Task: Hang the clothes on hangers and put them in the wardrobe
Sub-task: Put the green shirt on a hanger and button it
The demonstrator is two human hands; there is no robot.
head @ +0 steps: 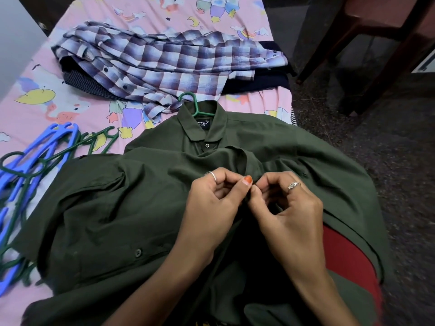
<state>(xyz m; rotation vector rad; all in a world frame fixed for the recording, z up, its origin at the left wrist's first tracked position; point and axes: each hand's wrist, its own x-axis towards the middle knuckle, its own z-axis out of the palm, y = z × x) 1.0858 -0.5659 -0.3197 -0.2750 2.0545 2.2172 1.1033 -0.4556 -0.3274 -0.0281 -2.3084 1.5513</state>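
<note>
A dark green shirt lies spread across the bed and my lap, collar away from me. A green hanger sits inside it, its hook poking out above the collar. My left hand and my right hand meet at the shirt's front placket, below the collar button. Both pinch the fabric edges between thumb and fingers at a button spot. A checked purple-and-white shirt lies crumpled further up the bed on top of dark folded clothes.
Several blue and green hangers are heaped on the left of the pink patterned bedsheet. A dark wooden chair stands on the speckled floor to the right. The wardrobe is not in view.
</note>
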